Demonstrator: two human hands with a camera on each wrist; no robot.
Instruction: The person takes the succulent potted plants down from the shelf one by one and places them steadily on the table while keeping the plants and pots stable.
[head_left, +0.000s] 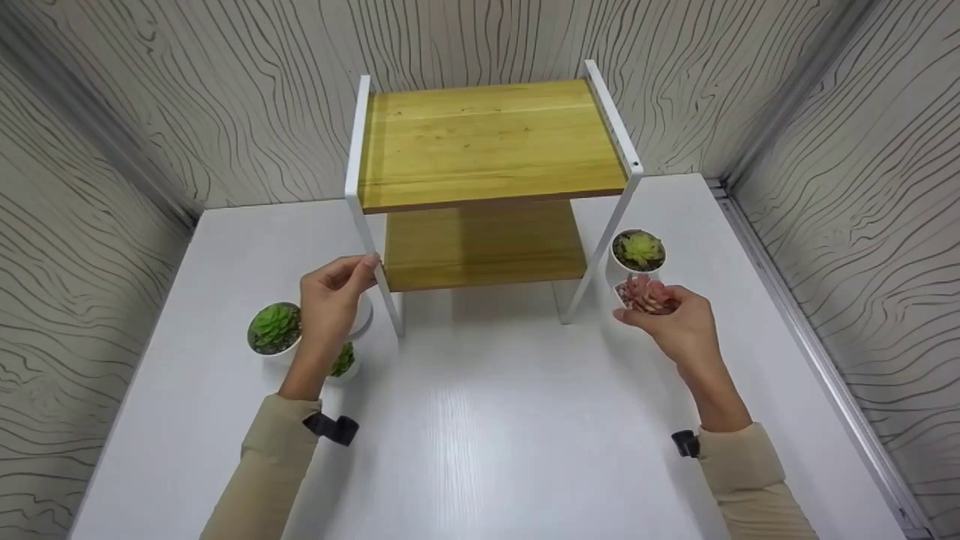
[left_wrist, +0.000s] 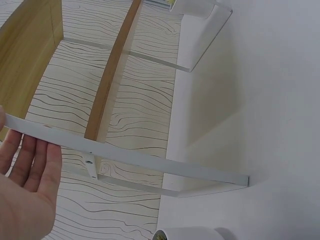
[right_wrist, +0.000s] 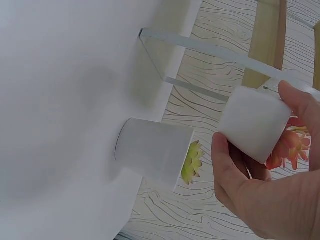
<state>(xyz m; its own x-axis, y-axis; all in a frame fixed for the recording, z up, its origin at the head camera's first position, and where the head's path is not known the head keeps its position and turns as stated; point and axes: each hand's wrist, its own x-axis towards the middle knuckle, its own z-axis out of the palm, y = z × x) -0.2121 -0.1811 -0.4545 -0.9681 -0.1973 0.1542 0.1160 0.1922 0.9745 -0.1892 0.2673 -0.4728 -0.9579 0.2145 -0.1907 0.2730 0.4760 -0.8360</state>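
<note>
A two-tier shelf [head_left: 491,142] with wooden boards and a white metal frame stands on the white table. My left hand [head_left: 334,292] grips its left front leg [left_wrist: 150,160], fingers on one side of the bar and the thumb tip on the other. In my right hand [head_left: 679,330] is a pink succulent [head_left: 645,294] in a small white pot [right_wrist: 254,124], held between thumb and fingers above the table. Just behind it, to the right of the shelf, a yellow-green succulent [head_left: 639,250] stands upright in a white pot [right_wrist: 154,150].
Left of the shelf, a green succulent [head_left: 274,328] in a white pot stands beside my left forearm. A smaller green succulent [head_left: 343,360] and a round white object [head_left: 362,315] are partly hidden behind that arm. Wood-grain patterned walls [head_left: 480,37] enclose the table.
</note>
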